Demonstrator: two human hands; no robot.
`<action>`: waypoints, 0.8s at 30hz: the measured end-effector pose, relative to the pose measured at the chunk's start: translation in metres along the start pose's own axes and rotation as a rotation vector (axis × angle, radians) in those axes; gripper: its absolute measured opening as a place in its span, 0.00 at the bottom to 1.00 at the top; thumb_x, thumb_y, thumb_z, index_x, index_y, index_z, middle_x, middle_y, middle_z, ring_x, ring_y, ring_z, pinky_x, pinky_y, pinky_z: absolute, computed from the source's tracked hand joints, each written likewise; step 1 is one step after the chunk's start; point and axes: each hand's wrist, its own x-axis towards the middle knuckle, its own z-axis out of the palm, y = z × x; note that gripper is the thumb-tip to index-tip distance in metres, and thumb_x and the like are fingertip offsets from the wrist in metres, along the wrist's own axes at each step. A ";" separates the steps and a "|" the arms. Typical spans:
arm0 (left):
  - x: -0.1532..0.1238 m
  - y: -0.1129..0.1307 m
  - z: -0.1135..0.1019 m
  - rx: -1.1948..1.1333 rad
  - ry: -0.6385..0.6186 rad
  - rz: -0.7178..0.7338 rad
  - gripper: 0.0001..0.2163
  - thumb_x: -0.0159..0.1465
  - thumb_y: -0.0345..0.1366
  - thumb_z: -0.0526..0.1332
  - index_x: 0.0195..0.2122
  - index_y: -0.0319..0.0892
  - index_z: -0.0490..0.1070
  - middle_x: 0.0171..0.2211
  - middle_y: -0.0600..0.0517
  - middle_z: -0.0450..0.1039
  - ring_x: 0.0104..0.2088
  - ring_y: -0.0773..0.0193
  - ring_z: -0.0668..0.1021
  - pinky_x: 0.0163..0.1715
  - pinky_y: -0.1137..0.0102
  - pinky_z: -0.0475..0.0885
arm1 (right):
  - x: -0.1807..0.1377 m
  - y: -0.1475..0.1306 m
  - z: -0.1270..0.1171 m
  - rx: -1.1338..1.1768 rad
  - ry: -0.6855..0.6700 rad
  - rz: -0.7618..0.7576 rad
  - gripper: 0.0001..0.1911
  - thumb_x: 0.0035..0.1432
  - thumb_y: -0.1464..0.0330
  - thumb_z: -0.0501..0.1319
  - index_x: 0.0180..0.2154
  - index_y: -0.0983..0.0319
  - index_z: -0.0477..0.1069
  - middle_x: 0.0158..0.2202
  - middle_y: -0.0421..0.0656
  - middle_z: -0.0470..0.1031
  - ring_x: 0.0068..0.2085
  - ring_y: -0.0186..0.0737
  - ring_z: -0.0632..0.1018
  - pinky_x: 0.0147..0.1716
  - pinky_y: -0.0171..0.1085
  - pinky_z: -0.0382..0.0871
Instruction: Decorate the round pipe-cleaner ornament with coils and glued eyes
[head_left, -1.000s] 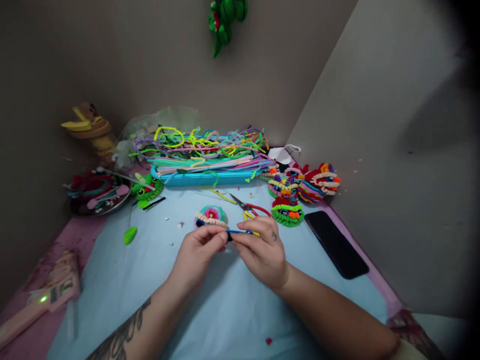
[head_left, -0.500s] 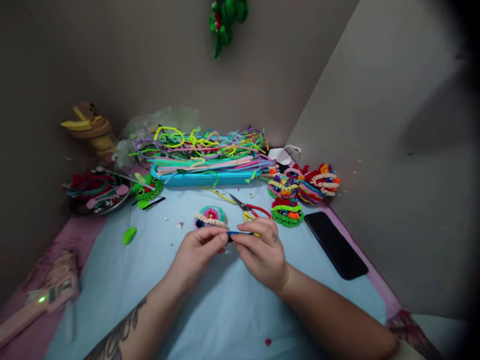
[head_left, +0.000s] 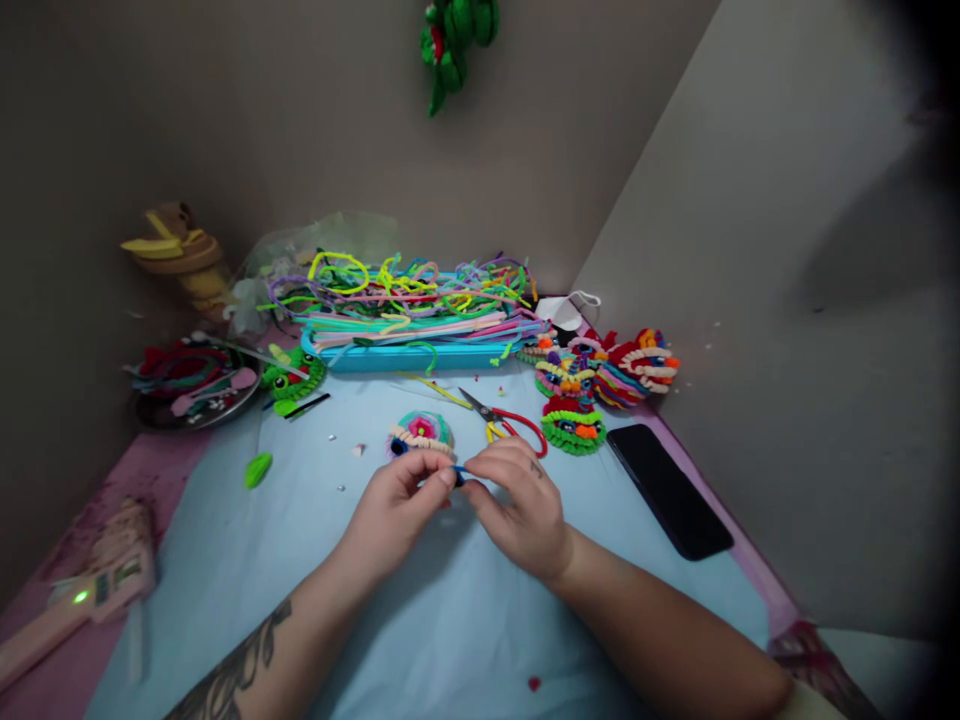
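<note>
Over the middle of the blue cloth, my left hand (head_left: 401, 500) pinches a short dark-blue pipe cleaner (head_left: 459, 477) between thumb and fingertips. The fingers of my right hand (head_left: 521, 505) are closed on the other end of that piece, and most of it is hidden by the fingertips. Just beyond my left hand lies a round pipe-cleaner piece (head_left: 421, 432) with a pink centre, a cream ruffle and a dark-blue spot. Scissors (head_left: 491, 415) with red and yellow handles rest open beyond my right hand.
A blue tray (head_left: 427, 358) heaped with pipe cleaners stands at the back. Finished pipe-cleaner faces (head_left: 574, 425) and a phone (head_left: 670, 490) lie on the right. On the left are a metal bowl (head_left: 247, 400), a green frog-like piece (head_left: 296, 378) and a pink glue gun (head_left: 112, 590).
My right-hand fingers have closed in around the dark-blue pipe cleaner, and less of its length shows to the right. My left hand stays almost still.
</note>
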 end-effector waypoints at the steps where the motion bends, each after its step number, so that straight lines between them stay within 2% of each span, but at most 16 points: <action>1: 0.000 0.000 0.000 0.003 -0.001 0.003 0.10 0.55 0.42 0.63 0.26 0.40 0.71 0.24 0.54 0.68 0.26 0.67 0.69 0.27 0.73 0.67 | 0.000 0.000 0.000 -0.007 -0.005 0.006 0.14 0.56 0.76 0.61 0.44 0.57 0.70 0.34 0.42 0.76 0.36 0.40 0.76 0.39 0.43 0.72; 10: 0.000 -0.005 0.004 -0.033 0.049 -0.025 0.10 0.55 0.42 0.63 0.26 0.40 0.71 0.24 0.55 0.67 0.25 0.68 0.68 0.27 0.74 0.67 | 0.002 -0.005 0.001 0.006 0.000 0.035 0.09 0.57 0.77 0.60 0.38 0.59 0.72 0.29 0.42 0.76 0.33 0.38 0.76 0.35 0.41 0.73; 16: -0.001 -0.007 0.009 -0.072 0.123 -0.051 0.10 0.55 0.42 0.64 0.27 0.39 0.72 0.24 0.54 0.68 0.25 0.68 0.68 0.27 0.74 0.67 | 0.001 -0.005 0.005 0.025 0.027 0.066 0.09 0.57 0.77 0.59 0.37 0.59 0.73 0.29 0.41 0.77 0.33 0.38 0.76 0.35 0.40 0.73; 24: -0.001 -0.006 0.004 -0.091 0.127 -0.050 0.09 0.52 0.41 0.66 0.27 0.40 0.76 0.25 0.53 0.71 0.25 0.68 0.69 0.26 0.74 0.66 | 0.001 -0.002 0.002 0.027 0.006 0.060 0.09 0.58 0.77 0.59 0.39 0.59 0.72 0.30 0.42 0.76 0.33 0.38 0.75 0.35 0.41 0.73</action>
